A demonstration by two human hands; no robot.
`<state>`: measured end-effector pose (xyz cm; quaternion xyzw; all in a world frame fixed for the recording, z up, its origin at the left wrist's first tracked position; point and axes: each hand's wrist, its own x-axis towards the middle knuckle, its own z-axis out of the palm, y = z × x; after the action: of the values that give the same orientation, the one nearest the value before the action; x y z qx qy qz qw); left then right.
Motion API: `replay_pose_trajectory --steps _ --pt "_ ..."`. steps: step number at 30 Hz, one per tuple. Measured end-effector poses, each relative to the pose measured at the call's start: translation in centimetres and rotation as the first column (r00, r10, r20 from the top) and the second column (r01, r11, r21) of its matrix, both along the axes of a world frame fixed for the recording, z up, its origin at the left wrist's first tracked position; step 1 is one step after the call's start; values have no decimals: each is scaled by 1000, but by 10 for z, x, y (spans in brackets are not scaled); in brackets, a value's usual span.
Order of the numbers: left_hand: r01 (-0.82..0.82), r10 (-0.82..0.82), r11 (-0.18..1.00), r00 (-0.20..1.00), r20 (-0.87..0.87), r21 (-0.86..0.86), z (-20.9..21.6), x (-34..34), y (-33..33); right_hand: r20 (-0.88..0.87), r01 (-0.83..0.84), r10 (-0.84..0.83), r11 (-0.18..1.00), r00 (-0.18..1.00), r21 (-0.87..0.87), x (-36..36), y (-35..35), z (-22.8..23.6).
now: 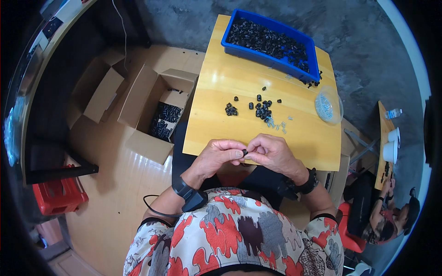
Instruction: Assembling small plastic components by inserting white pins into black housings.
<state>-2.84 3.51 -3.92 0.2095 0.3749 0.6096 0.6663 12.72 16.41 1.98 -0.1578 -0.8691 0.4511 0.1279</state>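
While an open cardboard box (138, 96) stands on the floor well left of the heap of black cylindrical plastic parts (264, 112) on the desk (212, 73), the left hand (215, 155) is nearer the body than the heap, thumb and forefinger pinching one small black part (244, 152). A smaller black cluster (231, 110) lies just left of the heap. The held part, directly bodyward of the heap, looks light, stiff and perhaps smooth enough to slip; its sides probably offer the best hold, with fingertips clear of the ends. The right hand (273, 150), bodyward and slightly right of the heap, has its fingers drawn together, pinching that same part from the other side. Tiny silvery pieces (270, 123) adjoin the heap's right near side; the blue tray (258, 56) sits beyond it, and a clear bowl (341, 109) well right.
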Motion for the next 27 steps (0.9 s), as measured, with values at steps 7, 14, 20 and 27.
replay_pose_trajectory --steps 7,14,20,27 --pt "-20 21 1000 998 -66 20 -3 -3 -1 56 137 -140 989 989 54 5 50 -3" --pt "-69 69 997 997 -40 18 3 -3 -1 111 418 -474 847 874 328 15 132 -38" --pt "-114 115 993 992 -43 13 12 -6 2 47 336 -406 811 913 480 6 137 -56" --pt "-176 175 983 984 24 46 20 -8 0 70 379 -458 803 886 460 4 114 -27"
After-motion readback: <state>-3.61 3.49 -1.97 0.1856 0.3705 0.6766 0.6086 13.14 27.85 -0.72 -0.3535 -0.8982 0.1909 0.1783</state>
